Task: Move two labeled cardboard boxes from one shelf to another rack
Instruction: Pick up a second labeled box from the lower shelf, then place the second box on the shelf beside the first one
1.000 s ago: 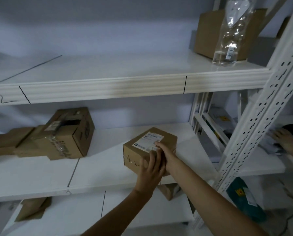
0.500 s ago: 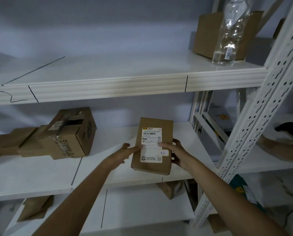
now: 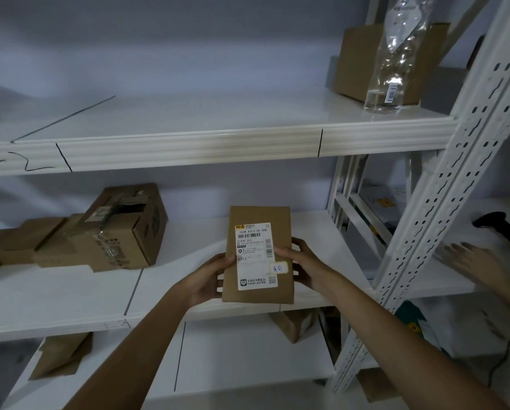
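A small brown cardboard box with a white shipping label facing me is held upright in front of the middle shelf. My left hand grips its left edge and my right hand grips its right edge, thumb on the label. A larger taped cardboard box lies on the middle shelf to the left, with flatter boxes beside it.
A white perforated rack post slants down the right side. Another person's hand rests on the neighbouring rack near a black scanner. The upper shelf holds an open box and a clear plastic bag. More boxes sit on the bottom shelf.
I lifted the small box off the middle shelf, turned it upright with the label toward me, and now hold it steady with both hands. The other person's hand shifted on the right rack.
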### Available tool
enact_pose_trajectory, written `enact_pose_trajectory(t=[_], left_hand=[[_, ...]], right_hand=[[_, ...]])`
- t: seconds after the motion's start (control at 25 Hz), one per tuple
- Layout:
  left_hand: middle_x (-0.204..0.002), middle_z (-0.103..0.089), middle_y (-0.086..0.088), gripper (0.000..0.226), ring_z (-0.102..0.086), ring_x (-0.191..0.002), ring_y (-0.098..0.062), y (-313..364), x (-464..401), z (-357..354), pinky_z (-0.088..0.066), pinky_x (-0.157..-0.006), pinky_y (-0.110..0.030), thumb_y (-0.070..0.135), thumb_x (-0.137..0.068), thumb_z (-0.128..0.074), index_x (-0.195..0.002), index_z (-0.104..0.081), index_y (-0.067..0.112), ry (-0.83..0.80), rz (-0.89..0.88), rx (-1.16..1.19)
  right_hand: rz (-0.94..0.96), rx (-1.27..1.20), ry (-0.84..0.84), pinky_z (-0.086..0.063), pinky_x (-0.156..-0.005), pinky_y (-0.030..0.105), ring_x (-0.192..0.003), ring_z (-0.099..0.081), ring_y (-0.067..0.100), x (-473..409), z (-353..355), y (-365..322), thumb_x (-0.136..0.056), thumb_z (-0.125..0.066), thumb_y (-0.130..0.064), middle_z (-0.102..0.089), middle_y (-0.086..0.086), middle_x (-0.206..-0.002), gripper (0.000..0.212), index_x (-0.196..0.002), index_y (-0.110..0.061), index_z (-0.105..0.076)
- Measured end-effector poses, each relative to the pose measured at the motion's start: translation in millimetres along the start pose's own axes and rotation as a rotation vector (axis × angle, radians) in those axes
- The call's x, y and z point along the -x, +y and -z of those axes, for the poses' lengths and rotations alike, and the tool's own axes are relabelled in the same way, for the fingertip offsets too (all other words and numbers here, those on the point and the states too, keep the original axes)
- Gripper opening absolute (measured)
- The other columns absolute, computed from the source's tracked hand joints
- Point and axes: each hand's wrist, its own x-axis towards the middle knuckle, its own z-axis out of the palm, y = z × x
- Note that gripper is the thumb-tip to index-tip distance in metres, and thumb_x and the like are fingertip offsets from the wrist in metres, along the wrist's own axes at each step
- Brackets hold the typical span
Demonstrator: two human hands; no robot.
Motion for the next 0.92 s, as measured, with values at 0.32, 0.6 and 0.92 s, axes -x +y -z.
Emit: enact_pose_trajectory(t=[0.32,0.6,0.92], left_hand=[[-0.128,-0.070,-0.013,0.091,-0.068,-0.113,-0.032,5.8,43.1,0.6,-0.058,-0.084,-0.045,0.051,-0.062,-0.085,-0.140,-0.051,0.021,0.085,-0.039,0.033],[-0.132,-0.067,-0.015,0.092,-0.065,-0.120,-0.037,1.0,127.5,49.3,-0.054,-0.096,-0.052,0.048,-0.061,-0.087,-0.140,-0.051,0.018,0.091,-0.096,0.046],[-0.122,-0.071,-0.009,0.063,-0.070,-0.108,-0.028,17.9,278.2,149.7,-0.058,-0.087,-0.041,0.041,-0.083,-0.068,-0.140,-0.050,0.019,0.073,-0.173,-0.114]], right_hand=[[0.038,0.060,-0.085,-0.052,-0.096,0.046,-0.110,-0.065,0.029,15.9,-18.6,-11.4,-0.080,-0.078,-0.025,-0.067,0.010,-0.120,0.076,-0.142,-0.029,-0.034],[0.096,0.095,-0.124,-0.053,-0.093,0.046,-0.109,-0.065,0.030,60.1,-100.5,-9.3,-0.077,-0.080,-0.026,-0.066,0.011,-0.123,0.081,-0.143,-0.028,-0.033],[0.199,0.034,-0.087,-0.057,-0.085,0.044,-0.097,-0.069,0.028,128.4,-267.2,12.6,-0.084,-0.074,-0.021,-0.071,0.009,-0.111,0.068,-0.141,-0.024,-0.038]])
